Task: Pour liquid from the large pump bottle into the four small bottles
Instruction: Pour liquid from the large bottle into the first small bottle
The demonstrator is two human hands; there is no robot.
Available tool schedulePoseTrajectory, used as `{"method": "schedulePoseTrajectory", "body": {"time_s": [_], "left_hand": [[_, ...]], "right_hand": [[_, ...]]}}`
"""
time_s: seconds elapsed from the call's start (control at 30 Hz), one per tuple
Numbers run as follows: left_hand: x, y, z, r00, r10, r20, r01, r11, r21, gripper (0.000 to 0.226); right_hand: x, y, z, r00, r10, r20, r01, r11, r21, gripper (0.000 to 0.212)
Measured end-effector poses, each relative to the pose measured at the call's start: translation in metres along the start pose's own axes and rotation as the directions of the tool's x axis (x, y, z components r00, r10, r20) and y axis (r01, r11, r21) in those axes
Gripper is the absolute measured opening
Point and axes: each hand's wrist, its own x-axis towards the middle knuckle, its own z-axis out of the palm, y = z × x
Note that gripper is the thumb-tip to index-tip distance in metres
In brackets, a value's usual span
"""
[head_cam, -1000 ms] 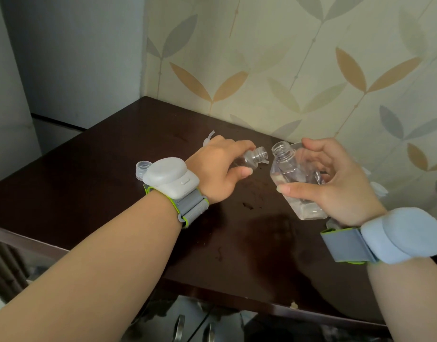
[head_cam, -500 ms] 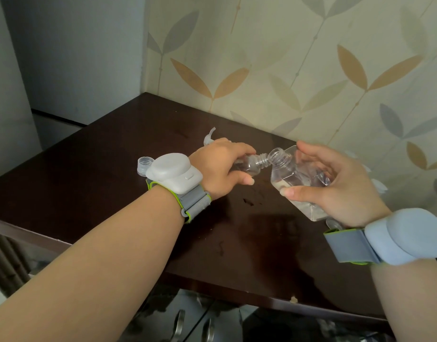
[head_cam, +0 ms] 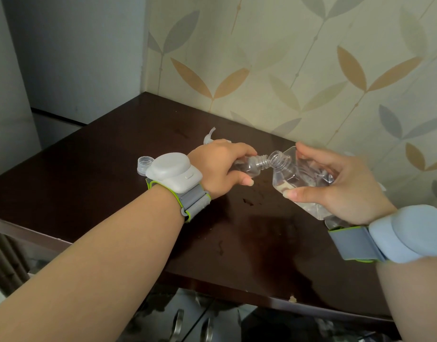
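Gripping the small bottle (head_cam: 247, 166) in my left hand (head_cam: 221, 169), I hold it tipped with its threaded neck pointing right, fingers curled over the top and thumb underneath. My right hand (head_cam: 341, 183) wraps round the big bottle (head_cam: 290, 174), thumb along its near side and fingers across the far side, tilting it so its open mouth leans left and meets the small bottle's neck; the two mouths touch or nearly touch, I cannot tell which. Clear liquid sits low in the big bottle's body. Both bottles are held above the dark table (head_cam: 89, 174), near its back edge by the leaf-patterned wall (head_cam: 286, 58). A clear cap (head_cam: 144, 164) lies on the table just behind my left wristband (head_cam: 175, 178), and the pump head (head_cam: 210, 137) pokes out from behind my left hand. Wet spots (head_cam: 248, 202) mark the tabletop below the bottles. My right wrist carries a blue band (head_cam: 395, 236)
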Motion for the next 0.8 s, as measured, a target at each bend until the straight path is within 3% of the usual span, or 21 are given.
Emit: {"method": "schedulePoseTrajectory", "body": {"time_s": [0.8], "left_hand": [[0.000,-0.001,0.003,1.000,-0.008,-0.006,0.008,1.000,0.010,0.046]], "right_hand": [[0.005,-0.011,-0.009,0.997,0.030,0.064,-0.024,0.995,-0.097,0.079]]}}
